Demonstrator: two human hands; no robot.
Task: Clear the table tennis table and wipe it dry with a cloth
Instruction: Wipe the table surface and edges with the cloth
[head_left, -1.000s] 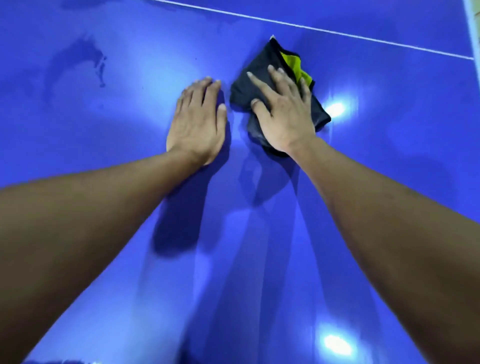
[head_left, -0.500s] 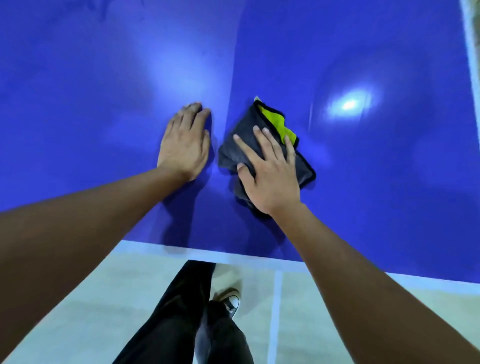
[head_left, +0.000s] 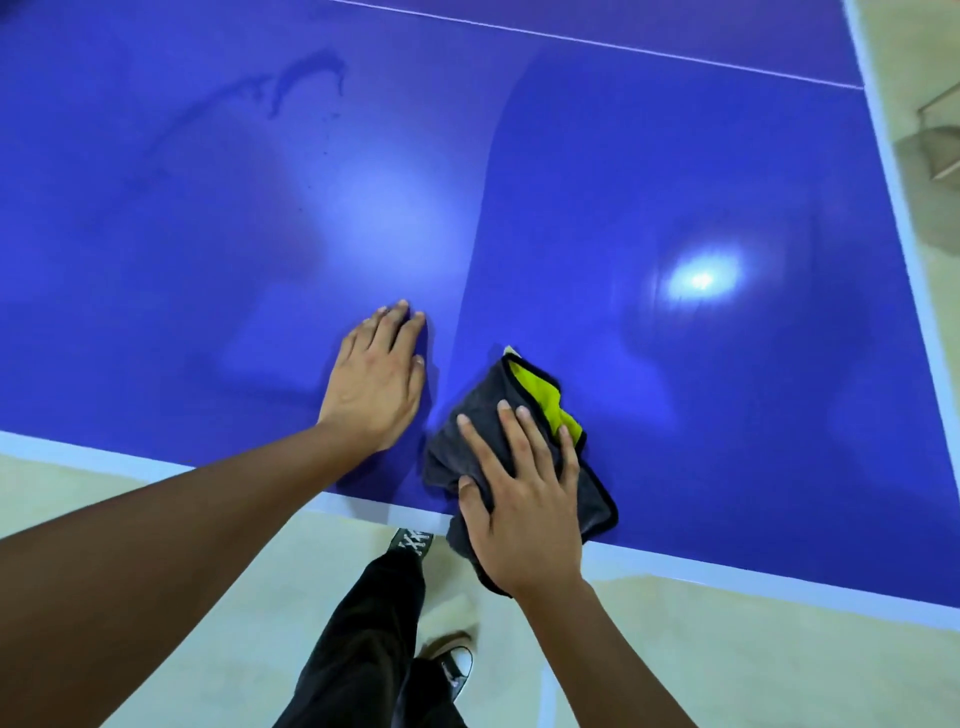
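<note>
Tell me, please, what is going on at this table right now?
A person is wiping the blue table tennis table. The right hand presses flat on a grey and yellow cloth at the near edge, part of it overhanging. The left hand rests flat on the table beside it. A wet smear shows farther back on the left.

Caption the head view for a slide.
Right hand presses a grey-and-yellow cloth over the table tennis table edge; left hand rests flat beside it.
</note>
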